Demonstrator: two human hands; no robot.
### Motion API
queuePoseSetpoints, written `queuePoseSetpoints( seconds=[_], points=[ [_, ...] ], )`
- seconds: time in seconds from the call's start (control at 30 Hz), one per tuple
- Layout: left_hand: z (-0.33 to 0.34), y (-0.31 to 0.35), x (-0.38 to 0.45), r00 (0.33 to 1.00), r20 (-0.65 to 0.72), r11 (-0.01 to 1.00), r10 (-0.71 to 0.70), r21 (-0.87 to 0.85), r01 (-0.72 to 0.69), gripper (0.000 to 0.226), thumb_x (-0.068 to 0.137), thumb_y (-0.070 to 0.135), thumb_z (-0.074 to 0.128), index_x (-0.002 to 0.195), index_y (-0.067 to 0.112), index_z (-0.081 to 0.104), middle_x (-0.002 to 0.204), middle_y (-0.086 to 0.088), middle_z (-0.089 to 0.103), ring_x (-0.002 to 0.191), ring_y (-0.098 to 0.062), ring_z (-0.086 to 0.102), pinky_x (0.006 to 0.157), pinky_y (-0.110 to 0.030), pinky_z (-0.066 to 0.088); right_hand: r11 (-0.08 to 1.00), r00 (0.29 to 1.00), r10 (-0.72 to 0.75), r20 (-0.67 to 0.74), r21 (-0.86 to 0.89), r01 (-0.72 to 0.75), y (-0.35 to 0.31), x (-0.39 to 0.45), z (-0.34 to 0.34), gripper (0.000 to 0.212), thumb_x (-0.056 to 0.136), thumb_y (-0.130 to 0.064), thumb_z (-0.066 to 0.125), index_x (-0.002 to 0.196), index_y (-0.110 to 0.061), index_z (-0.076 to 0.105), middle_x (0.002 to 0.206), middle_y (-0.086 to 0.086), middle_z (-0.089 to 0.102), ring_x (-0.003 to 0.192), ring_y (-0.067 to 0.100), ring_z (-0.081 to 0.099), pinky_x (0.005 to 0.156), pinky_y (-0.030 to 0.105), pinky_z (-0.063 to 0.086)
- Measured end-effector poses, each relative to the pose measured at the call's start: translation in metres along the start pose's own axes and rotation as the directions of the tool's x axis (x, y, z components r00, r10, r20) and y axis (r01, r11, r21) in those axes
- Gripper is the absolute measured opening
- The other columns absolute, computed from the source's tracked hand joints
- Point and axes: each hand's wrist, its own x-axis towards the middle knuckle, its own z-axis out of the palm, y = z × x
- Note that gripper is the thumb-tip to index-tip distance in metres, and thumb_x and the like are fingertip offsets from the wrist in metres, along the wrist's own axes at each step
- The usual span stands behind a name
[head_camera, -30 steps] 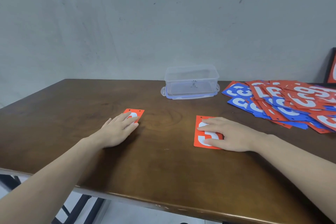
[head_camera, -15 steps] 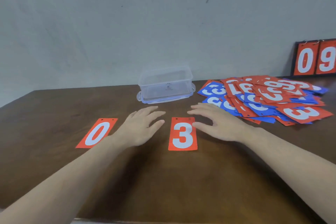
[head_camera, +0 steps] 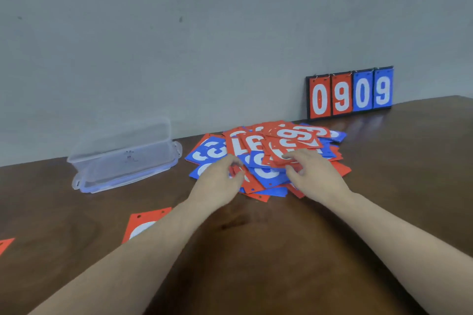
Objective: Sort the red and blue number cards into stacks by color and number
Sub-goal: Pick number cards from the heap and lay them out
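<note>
Reaching into the near edge of the loose heap of red and blue number cards (head_camera: 266,151), both hands work at the far middle of the dark brown wooden bench (head_camera: 256,250). The left hand (head_camera: 217,181) has its fingers curled and pinches the corner of a red card at the heap's near left side. The right hand (head_camera: 314,174) grips the near edge of a red card (head_camera: 289,148) lying on top of the heap, thumb on its face and fingers curled beneath. The heap is a jumble of overlapping cards, white numerals facing up at mixed angles.

A single red card (head_camera: 143,222) lies flat on the bench to the near left, partly hidden by the left forearm, its numeral unreadable. The corner of another red card (head_camera: 5,244) shows at the left edge. A clear plastic rectangular container (head_camera: 125,156) sits to the left of the heap, near the grey wall. A black-framed scoreboard (head_camera: 350,93) stands against the wall at the far right, showing red 0 and 9, then blue 0 and 9.
</note>
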Motion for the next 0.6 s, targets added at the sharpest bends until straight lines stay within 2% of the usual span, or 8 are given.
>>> queuePoseSetpoints(
  seconds=[0.13, 0.23, 0.3, 0.4, 0.43, 0.5, 0.53, 0.6],
  points=[
    [0.034, 0.023, 0.032, 0.999, -0.014, 0.998, 0.046, 0.033, -0.045, 0.019, 0.099, 0.03, 0.055, 0.117, 0.026, 0.054, 0.117, 0.004, 0.063, 0.094, -0.015, 0.053, 0.069, -0.025, 0.041, 0.997, 0.999, 0.018, 0.047, -0.077, -0.015, 0.027, 0.015, 0.0, 0.044, 0.099, -0.04, 0.053, 0.141, -0.023, 0.055, 0.147, -0.004, 0.052, 0.138, 0.017, 0.043, 0.113, 0.033, 0.033],
    [0.048, 0.027, 0.055, 0.996, 0.006, 0.991, 0.089, 0.102, -0.089, 0.031, 0.099, 0.035, 0.055, 0.127, 0.023, 0.053, 0.133, 0.004, 0.058, 0.118, -0.017, 0.053, 0.092, -0.032, 0.047, 0.992, 0.992, 0.025, 0.125, -0.123, -0.01, 0.037, 0.024, 0.002, 0.05, 0.103, -0.051, 0.04, 0.147, -0.03, 0.048, 0.157, -0.008, 0.04, 0.148, 0.016, 0.028, 0.121, 0.036, 0.02],
    [0.051, 0.025, 0.065, 0.995, 0.07, 0.987, 0.067, 0.141, -0.076, 0.042, 0.099, 0.044, 0.054, 0.136, 0.025, 0.049, 0.141, 0.004, 0.055, 0.126, -0.017, 0.052, 0.099, -0.034, 0.046, 0.989, 0.982, 0.025, 0.185, -0.148, 0.002, 0.042, 0.025, 0.003, 0.047, 0.104, -0.053, 0.035, 0.143, -0.035, 0.052, 0.157, -0.01, 0.038, 0.149, 0.015, 0.024, 0.122, 0.04, 0.015],
    [0.051, 0.014, 0.068, 0.985, 0.174, 0.96, 0.021, 0.272, -0.068, 0.058, 0.098, 0.057, 0.048, 0.149, 0.031, 0.039, 0.152, 0.008, 0.047, 0.134, -0.018, 0.048, 0.108, -0.037, 0.042, 0.984, 0.99, -0.032, 0.134, -0.169, 0.055, 0.051, 0.026, 0.006, 0.04, 0.1, -0.055, 0.042, 0.12, -0.032, 0.068, 0.139, -0.01, 0.056, 0.135, 0.015, 0.043, 0.113, 0.037, 0.03],
    [0.05, 0.011, 0.067, 0.985, 0.17, 0.945, 0.028, 0.317, -0.082, 0.06, 0.097, 0.06, 0.046, 0.15, 0.034, 0.037, 0.152, 0.009, 0.046, 0.135, -0.018, 0.047, 0.11, -0.039, 0.04, 0.98, 0.993, -0.045, 0.109, -0.188, 0.065, 0.052, 0.026, 0.006, 0.037, 0.098, -0.056, 0.045, 0.109, -0.029, 0.068, 0.125, -0.011, 0.062, 0.125, 0.015, 0.049, 0.105, 0.034, 0.036],
    [0.047, 0.003, 0.065, 0.988, 0.141, 0.922, 0.057, 0.373, -0.107, 0.06, 0.096, 0.064, 0.044, 0.15, 0.037, 0.038, 0.152, 0.012, 0.046, 0.137, -0.016, 0.045, 0.115, -0.045, 0.034, 0.974, 0.996, -0.044, 0.082, -0.22, 0.061, 0.049, 0.025, 0.003, 0.033, 0.095, -0.057, 0.049, 0.09, -0.027, 0.059, 0.101, -0.013, 0.061, 0.106, 0.014, 0.053, 0.088, 0.029, 0.038],
    [0.045, -0.001, 0.064, 0.987, 0.145, 0.911, 0.073, 0.393, -0.125, 0.059, 0.096, 0.065, 0.042, 0.149, 0.039, 0.039, 0.152, 0.014, 0.046, 0.139, -0.013, 0.042, 0.118, -0.047, 0.029, 0.97, 0.995, -0.034, 0.091, -0.235, 0.055, 0.047, 0.025, 0.002, 0.033, 0.095, -0.058, 0.049, 0.087, -0.026, 0.055, 0.095, -0.013, 0.059, 0.1, 0.014, 0.052, 0.083, 0.028, 0.036],
    [0.042, -0.005, 0.062, 0.978, 0.183, 0.88, 0.101, 0.441, -0.173, 0.057, 0.097, 0.066, 0.037, 0.149, 0.041, 0.039, 0.152, 0.017, 0.044, 0.142, -0.009, 0.036, 0.121, -0.052, 0.018, 0.972, 0.993, -0.009, 0.119, -0.232, 0.036, 0.04, 0.024, -0.002, 0.033, 0.095, -0.059, 0.049, 0.093, -0.026, 0.055, 0.095, -0.01, 0.06, 0.099, 0.016, 0.054, 0.08, 0.028, 0.037]
  ],
)
